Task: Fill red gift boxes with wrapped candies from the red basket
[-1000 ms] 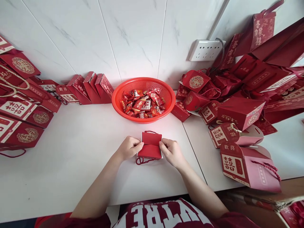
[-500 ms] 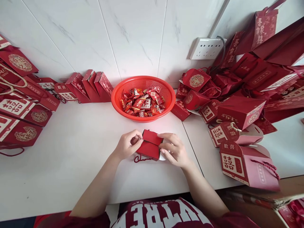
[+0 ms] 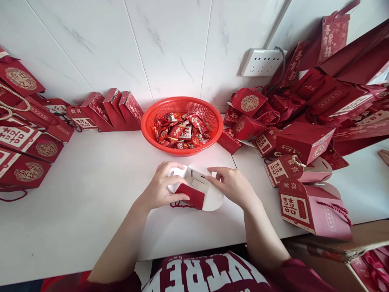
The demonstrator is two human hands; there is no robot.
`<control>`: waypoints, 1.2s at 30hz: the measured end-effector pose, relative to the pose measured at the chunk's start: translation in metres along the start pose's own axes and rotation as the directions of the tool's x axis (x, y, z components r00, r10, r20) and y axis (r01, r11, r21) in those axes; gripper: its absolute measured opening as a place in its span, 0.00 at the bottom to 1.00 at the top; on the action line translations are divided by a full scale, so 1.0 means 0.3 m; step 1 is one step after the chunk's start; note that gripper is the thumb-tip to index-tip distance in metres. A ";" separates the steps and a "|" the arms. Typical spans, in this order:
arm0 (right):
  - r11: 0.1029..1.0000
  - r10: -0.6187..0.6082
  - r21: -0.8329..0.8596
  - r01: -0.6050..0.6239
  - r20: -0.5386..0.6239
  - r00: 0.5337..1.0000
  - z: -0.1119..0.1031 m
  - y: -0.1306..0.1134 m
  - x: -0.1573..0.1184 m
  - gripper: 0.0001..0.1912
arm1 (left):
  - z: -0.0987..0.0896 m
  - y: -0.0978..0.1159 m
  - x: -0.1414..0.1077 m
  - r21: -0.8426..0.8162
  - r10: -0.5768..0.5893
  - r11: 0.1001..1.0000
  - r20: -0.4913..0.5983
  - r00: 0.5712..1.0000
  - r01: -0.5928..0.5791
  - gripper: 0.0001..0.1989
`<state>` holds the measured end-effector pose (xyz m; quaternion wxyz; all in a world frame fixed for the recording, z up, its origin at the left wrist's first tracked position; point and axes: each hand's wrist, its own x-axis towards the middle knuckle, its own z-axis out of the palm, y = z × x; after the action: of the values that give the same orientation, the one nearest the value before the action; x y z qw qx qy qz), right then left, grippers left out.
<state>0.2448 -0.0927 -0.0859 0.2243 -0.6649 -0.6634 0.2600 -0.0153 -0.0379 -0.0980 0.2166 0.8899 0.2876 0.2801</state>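
Note:
A small red candy box (image 3: 196, 196) lies on the white table in front of me with its top flaps spread, its white inside showing. My left hand (image 3: 164, 186) grips its left side, thumb on the red near flap and fingers at the white left flap. On the far right edge, my right hand (image 3: 229, 184) pinches the white panel between thumb and fingers. A dark red cord (image 3: 179, 204) pokes out from under the box's near side. Just beyond, a red plastic basket (image 3: 182, 151) holds several wrapped candies (image 3: 186, 132).
Red gift boxes (image 3: 28, 172) are stacked at the left, and three slanted ones (image 3: 114, 111) lean by the wall. Many more boxes (image 3: 304, 142) crowd the right side. A white power strip (image 3: 263, 62) is on the wall. A cardboard carton (image 3: 331, 259) stands below the table at right.
The box's red top flaps have been lifted apart, baring the white inside. My left hand has shifted onto the near flap, and my right hand has moved to the far right edge.

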 end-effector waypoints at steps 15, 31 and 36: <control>0.945 -0.044 -0.299 0.132 0.284 0.958 -0.024 -0.029 0.067 0.23 | -0.075 -0.072 -0.013 -0.504 -0.042 0.831 0.365 0.930 0.235 0.20; 0.843 -0.158 -0.506 0.180 0.088 0.984 -0.195 -0.152 0.238 0.14 | -0.031 -0.046 -0.019 -0.188 -0.048 0.979 0.138 0.989 0.074 0.07; 0.829 -0.117 -0.512 0.224 0.234 0.965 -0.142 -0.191 0.504 0.11 | 0.004 -0.029 -0.012 -0.038 -0.014 0.999 -0.200 0.980 0.007 0.12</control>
<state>0.2261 0.0614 -0.0237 -0.0121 -0.6104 -0.7847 0.1071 -0.0204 -0.0340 -0.1051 0.2046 0.8515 0.3073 0.3724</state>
